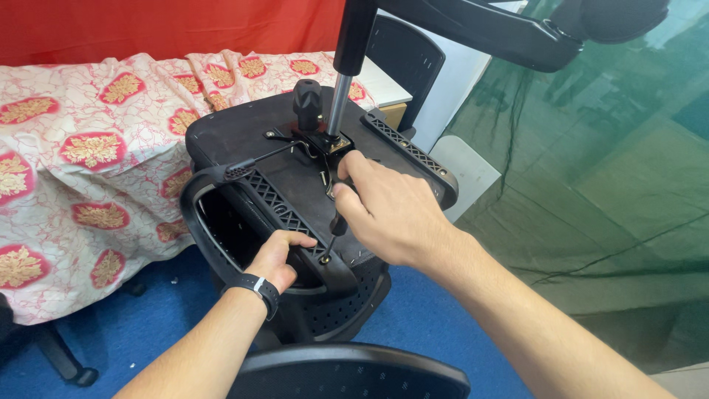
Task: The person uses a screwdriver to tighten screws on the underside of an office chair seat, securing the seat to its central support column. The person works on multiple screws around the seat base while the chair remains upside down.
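Gripping armrest [244, 199] w/ left hand [281, 255], right hand [388, 210] clenches screwdriver [336, 230] just beside it.

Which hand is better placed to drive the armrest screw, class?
The right hand: it already grips the screwdriver, tip at the screw in the armrest bracket. The left hand is busy steadying the armrest.

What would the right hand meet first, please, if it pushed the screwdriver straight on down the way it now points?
Most likely the screw in the black armrest bracket: the right hand aims the screwdriver down at it, tip apparently touching it, though depth is hard to judge.
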